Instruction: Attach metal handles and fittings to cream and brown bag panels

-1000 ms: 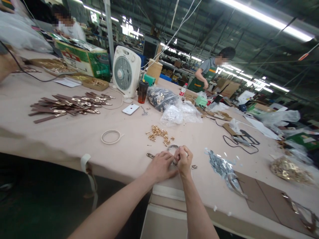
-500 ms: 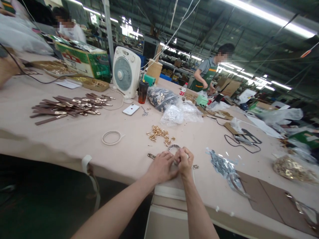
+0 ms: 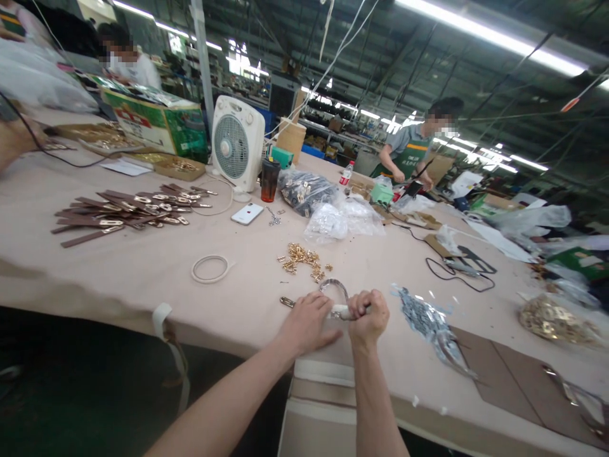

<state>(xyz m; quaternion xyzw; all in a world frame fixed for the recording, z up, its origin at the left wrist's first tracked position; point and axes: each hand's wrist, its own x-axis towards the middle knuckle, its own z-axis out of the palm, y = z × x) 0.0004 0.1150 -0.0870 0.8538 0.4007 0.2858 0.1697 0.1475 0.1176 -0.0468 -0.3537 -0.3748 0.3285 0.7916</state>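
My left hand [image 3: 309, 320] lies with fingers stretched out and thumb apart, pressing low on the table. Past its knuckles pokes a metal buckle end [image 3: 287, 302]; whatever it joins is hidden under the hand. Just beyond my fingertips is a clear, brownish ring [image 3: 337, 283]. A whitish piece [image 3: 339, 310] lies at the ring's near side, between my two hands. My right hand [image 3: 369, 319] is closed in a fist beside it, with a dark bit showing in the grip; its kind is unclear. Small gold metal fittings [image 3: 304, 259] are heaped behind the ring.
A white tape roll [image 3: 209, 269] lies left, before a pile of brown straps with buckles [image 3: 124, 208]. A phone [image 3: 247, 214], tumbler [image 3: 269, 179] and fan [image 3: 236, 143] stand behind. To the right are a bag of silvery pieces [image 3: 421, 317] and brown sheets [image 3: 511, 377].
My right hand has moved right, away from my left hand, uncovering the whitish piece and more of the ring. My left hand stays nearly in place, its thumb now more spread.
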